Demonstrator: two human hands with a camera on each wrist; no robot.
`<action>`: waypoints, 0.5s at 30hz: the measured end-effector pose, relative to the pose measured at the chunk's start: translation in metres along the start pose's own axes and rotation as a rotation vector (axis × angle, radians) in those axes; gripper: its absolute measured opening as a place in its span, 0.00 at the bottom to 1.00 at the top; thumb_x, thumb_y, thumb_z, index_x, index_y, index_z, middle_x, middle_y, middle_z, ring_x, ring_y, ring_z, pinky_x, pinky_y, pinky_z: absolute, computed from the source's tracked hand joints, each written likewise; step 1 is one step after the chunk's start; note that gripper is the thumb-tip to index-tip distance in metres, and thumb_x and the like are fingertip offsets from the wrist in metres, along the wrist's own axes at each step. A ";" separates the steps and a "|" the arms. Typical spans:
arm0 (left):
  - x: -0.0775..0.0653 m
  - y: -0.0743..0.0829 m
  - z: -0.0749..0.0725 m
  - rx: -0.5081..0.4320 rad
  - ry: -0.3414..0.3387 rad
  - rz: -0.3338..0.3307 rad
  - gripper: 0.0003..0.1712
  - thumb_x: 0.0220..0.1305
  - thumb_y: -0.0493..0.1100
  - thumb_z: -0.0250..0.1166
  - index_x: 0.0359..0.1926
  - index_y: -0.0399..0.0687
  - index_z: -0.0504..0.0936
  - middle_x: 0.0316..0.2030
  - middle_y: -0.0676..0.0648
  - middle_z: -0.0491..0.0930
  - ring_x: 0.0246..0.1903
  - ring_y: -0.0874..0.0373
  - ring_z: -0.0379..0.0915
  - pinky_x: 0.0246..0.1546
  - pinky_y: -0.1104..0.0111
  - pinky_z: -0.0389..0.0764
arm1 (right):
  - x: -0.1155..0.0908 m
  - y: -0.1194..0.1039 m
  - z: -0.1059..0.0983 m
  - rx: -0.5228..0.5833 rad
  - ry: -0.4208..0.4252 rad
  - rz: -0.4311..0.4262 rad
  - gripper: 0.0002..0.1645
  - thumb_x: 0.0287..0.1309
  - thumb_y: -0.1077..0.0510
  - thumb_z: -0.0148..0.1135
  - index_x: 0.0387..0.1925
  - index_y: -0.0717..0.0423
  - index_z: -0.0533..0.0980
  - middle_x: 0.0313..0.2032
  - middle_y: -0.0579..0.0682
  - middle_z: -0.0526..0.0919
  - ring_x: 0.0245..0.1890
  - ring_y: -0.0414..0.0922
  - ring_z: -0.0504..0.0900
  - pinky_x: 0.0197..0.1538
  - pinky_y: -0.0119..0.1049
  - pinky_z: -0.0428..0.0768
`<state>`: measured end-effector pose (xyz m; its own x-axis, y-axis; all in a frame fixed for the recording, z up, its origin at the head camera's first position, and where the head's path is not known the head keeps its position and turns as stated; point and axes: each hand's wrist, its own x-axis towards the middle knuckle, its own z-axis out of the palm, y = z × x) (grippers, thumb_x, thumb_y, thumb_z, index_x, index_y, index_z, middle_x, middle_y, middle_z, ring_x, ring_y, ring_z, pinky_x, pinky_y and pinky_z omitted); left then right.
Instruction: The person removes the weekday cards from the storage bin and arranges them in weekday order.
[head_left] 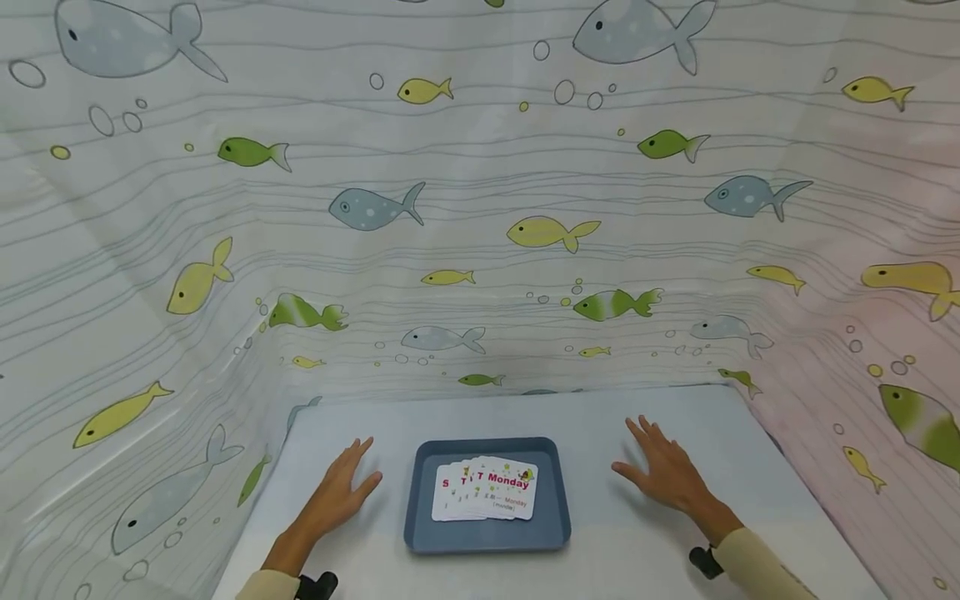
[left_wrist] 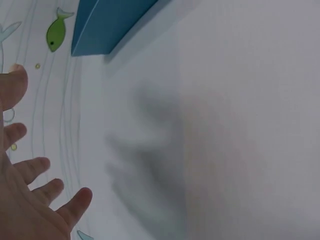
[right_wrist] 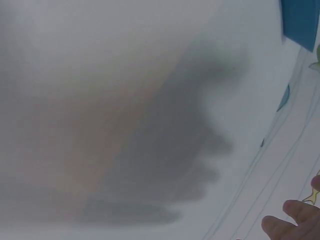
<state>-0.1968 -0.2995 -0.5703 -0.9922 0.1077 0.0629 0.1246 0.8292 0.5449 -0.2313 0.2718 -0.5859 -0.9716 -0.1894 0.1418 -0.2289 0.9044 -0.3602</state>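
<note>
Cards (head_left: 486,490) lay fanned in a tray (head_left: 487,537); left hand (head_left: 339,492) and right hand (head_left: 667,469), both splayed and empty, apparently hovered alongside.

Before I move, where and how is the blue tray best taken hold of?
Probably by the raised left and right rims of the tray, from both sides at once: it lies flat, and the left hand and right hand flank it. Keep it level, since fanned cards lie inside.

Left grip (head_left: 341,490), right grip (head_left: 669,473) raised, spread, well apart.
</note>
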 end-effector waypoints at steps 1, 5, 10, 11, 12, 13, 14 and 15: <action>0.000 0.001 0.001 -0.008 0.002 0.006 0.41 0.71 0.55 0.61 0.77 0.46 0.57 0.75 0.28 0.53 0.73 0.25 0.49 0.66 0.29 0.54 | 0.000 -0.001 0.001 0.008 -0.003 0.001 0.54 0.60 0.30 0.62 0.77 0.52 0.56 0.75 0.66 0.57 0.73 0.69 0.58 0.68 0.71 0.59; 0.000 0.003 0.009 -0.044 0.022 0.047 0.38 0.71 0.48 0.62 0.75 0.42 0.60 0.73 0.30 0.60 0.71 0.29 0.56 0.66 0.35 0.62 | 0.000 -0.008 0.002 0.051 -0.031 0.009 0.54 0.60 0.31 0.62 0.77 0.52 0.56 0.75 0.65 0.58 0.72 0.68 0.61 0.65 0.70 0.65; 0.003 0.005 0.020 -0.170 -0.013 0.010 0.37 0.69 0.40 0.64 0.75 0.48 0.62 0.71 0.36 0.64 0.67 0.34 0.67 0.59 0.45 0.77 | 0.002 -0.018 0.003 0.122 -0.064 0.017 0.53 0.59 0.33 0.64 0.77 0.51 0.56 0.75 0.63 0.60 0.72 0.66 0.63 0.64 0.70 0.67; 0.003 0.005 0.022 -0.192 -0.019 0.000 0.36 0.69 0.40 0.64 0.75 0.49 0.62 0.71 0.37 0.65 0.66 0.35 0.68 0.58 0.45 0.78 | 0.003 -0.021 0.004 0.136 -0.064 0.015 0.53 0.59 0.34 0.65 0.77 0.51 0.56 0.75 0.63 0.60 0.72 0.66 0.63 0.64 0.69 0.67; 0.004 0.006 0.025 -0.207 -0.017 -0.006 0.36 0.69 0.40 0.64 0.75 0.51 0.63 0.71 0.38 0.65 0.65 0.36 0.70 0.58 0.45 0.78 | 0.003 -0.023 0.005 0.155 -0.067 0.014 0.53 0.59 0.35 0.66 0.77 0.51 0.56 0.75 0.62 0.60 0.72 0.65 0.63 0.65 0.69 0.67; 0.004 0.007 0.027 -0.223 -0.014 -0.010 0.36 0.69 0.39 0.64 0.74 0.51 0.64 0.71 0.38 0.66 0.64 0.36 0.71 0.58 0.44 0.78 | 0.004 -0.025 0.006 0.171 -0.072 0.013 0.53 0.59 0.35 0.66 0.77 0.51 0.56 0.75 0.61 0.60 0.73 0.65 0.62 0.66 0.68 0.67; 0.005 0.008 0.029 -0.232 -0.009 -0.007 0.35 0.69 0.39 0.64 0.74 0.51 0.64 0.71 0.38 0.66 0.63 0.36 0.72 0.57 0.44 0.78 | 0.005 -0.028 0.006 0.187 -0.081 0.012 0.53 0.59 0.34 0.65 0.77 0.50 0.56 0.75 0.61 0.60 0.73 0.64 0.62 0.66 0.68 0.66; 0.005 0.009 0.031 -0.242 -0.006 -0.013 0.35 0.69 0.39 0.64 0.74 0.52 0.65 0.70 0.38 0.66 0.63 0.37 0.72 0.57 0.44 0.78 | 0.005 -0.030 0.006 0.201 -0.090 0.011 0.54 0.58 0.32 0.65 0.77 0.50 0.56 0.75 0.61 0.60 0.73 0.64 0.62 0.66 0.68 0.66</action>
<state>-0.2005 -0.2742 -0.5908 -0.9935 0.1020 0.0502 0.1062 0.6753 0.7298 -0.2299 0.2410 -0.5797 -0.9736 -0.2213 0.0566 -0.2164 0.8142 -0.5388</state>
